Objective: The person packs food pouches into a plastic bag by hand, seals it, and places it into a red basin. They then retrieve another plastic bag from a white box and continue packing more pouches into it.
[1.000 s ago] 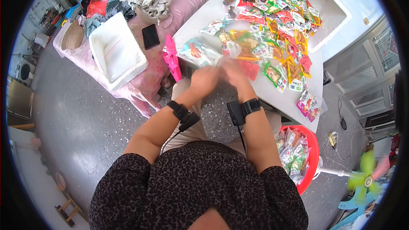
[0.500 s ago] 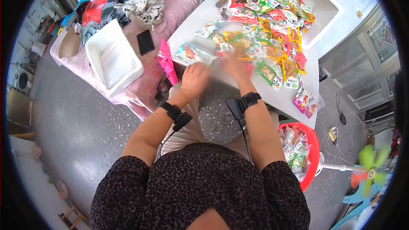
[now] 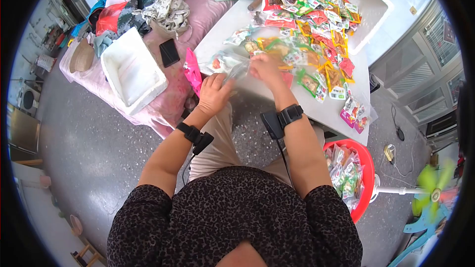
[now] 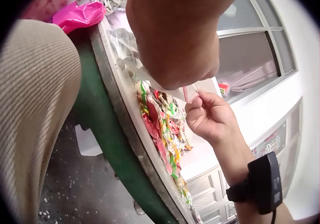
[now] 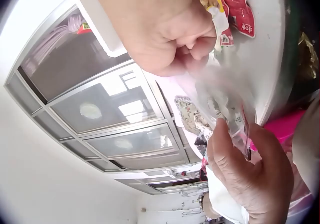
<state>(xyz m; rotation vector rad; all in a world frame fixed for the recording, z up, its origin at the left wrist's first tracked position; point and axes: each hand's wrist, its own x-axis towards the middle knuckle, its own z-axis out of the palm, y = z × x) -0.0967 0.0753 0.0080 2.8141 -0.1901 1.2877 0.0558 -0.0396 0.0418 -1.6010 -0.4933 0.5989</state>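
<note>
A clear plastic bag (image 3: 238,72) stretches between both hands over the near edge of the white table (image 3: 217,41). My left hand (image 3: 215,94) pinches one side of it between thumb and fingers, as the right wrist view shows. Curled fingers of my right hand (image 5: 172,38) grip the bag's other side, where the plastic (image 5: 225,93) is blurred. Close beyond the hands lie a clear-wrapped pack (image 3: 223,63) and several green and yellow snack packets (image 3: 282,49). A green-edged packet (image 3: 310,83) lies right of my right hand.
Many colourful snack packets (image 3: 316,12) spill from a white foam box (image 3: 368,24) at the back. A red tub (image 3: 367,168) of bagged packets stands right, beside a fan (image 3: 429,195). On the pink bed left are another foam box (image 3: 131,66), a phone (image 3: 169,52) and a pink bag (image 3: 191,71).
My left hand has moved left and toward the body, away from my right hand. The clear bag now shows spread between them. The view has shifted slightly.
</note>
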